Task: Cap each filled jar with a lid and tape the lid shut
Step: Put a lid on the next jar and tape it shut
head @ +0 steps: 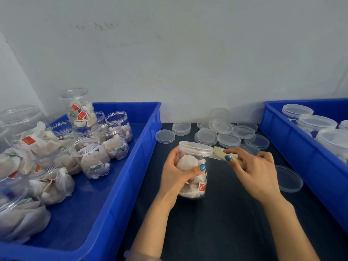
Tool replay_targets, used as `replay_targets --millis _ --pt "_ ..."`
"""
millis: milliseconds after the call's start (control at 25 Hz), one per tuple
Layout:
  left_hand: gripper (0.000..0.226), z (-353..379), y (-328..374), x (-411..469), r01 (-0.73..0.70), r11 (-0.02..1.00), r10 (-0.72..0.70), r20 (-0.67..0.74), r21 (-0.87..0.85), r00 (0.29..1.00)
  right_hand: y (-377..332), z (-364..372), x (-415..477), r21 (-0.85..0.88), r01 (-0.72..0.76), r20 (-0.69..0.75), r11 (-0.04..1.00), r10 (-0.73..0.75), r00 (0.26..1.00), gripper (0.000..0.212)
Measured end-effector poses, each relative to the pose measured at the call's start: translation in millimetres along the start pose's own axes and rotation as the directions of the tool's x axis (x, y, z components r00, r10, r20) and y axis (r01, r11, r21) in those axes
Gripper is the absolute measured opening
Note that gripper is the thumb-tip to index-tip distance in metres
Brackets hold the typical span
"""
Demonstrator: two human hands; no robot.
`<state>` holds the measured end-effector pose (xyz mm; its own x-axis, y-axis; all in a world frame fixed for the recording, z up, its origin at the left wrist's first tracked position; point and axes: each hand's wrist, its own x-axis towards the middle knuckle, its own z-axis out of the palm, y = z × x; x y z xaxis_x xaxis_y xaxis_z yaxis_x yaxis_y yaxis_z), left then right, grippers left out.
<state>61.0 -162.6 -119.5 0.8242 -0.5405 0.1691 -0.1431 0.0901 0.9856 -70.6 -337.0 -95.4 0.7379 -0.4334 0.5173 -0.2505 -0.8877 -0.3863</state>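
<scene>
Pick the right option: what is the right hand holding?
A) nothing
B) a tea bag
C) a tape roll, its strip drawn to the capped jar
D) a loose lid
C: the right hand grips a tape roll, and a clear strip runs from it to the lid of the jar, which the left hand holds.

Your view is softly, evenly lit, with faint shadows; the left bin (105,194) bows and blurs toward the edge.
</scene>
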Motion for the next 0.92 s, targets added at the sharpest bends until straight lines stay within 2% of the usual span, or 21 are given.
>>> replay_targets --millis 120,240,360,440,520,600,760,840,920 --pt "0.079 -3 4 -3 0.076 0.990 -0.066 0.087 -0.119 0.994 4 -1 0 0.019 -0.032 -0.054 0.999 0.033 0.998 0.057" --pt "0.081 -3 9 -8 0.127 0.968 -0.080 0.214 -0.217 0.974 2 -3 1 0.099 -0.039 -0.105 0.994 0.050 0.993 0.051" --pt "0.086 -3 13 -12 0.143 0.948 -0.055 0.297 -0.283 0.953 0 -2 2 0.182 -0.034 -0.059 0.983 0.046 0.997 0.051" --pt "0.081 -4 11 -13 0.163 0.938 -0.046 0.355 -0.307 0.934 0 -1 3 0.228 -0.042 -0.026 0.973 0.049 0.998 0.053" --pt "0.078 -4 11 -15 0.218 0.921 -0.069 0.416 -0.323 0.907 1 0 3 0.269 -0.025 -0.010 0.963 0.029 1.000 0.055" --pt "0.087 -4 8 -14 0.279 0.911 -0.120 0.451 -0.305 0.885 2 -1 3 0.324 -0.001 0.029 0.946 -0.009 1.000 0.057" --pt "0.098 -10 11 -12 0.261 0.953 -0.168 0.444 -0.156 0.880 2 0 2 0.426 0.045 0.092 0.904 -0.093 0.991 0.039" --pt "0.102 -11 12 -7 0.129 0.988 -0.092 0.339 -0.089 0.936 0 2 2 0.409 0.037 0.091 0.912 -0.081 0.993 0.035" --pt "0.092 -9 11 -5 -0.045 0.998 0.052 0.192 -0.044 0.980 -1 3 2 0.344 0.018 0.094 0.939 -0.053 0.994 0.039"
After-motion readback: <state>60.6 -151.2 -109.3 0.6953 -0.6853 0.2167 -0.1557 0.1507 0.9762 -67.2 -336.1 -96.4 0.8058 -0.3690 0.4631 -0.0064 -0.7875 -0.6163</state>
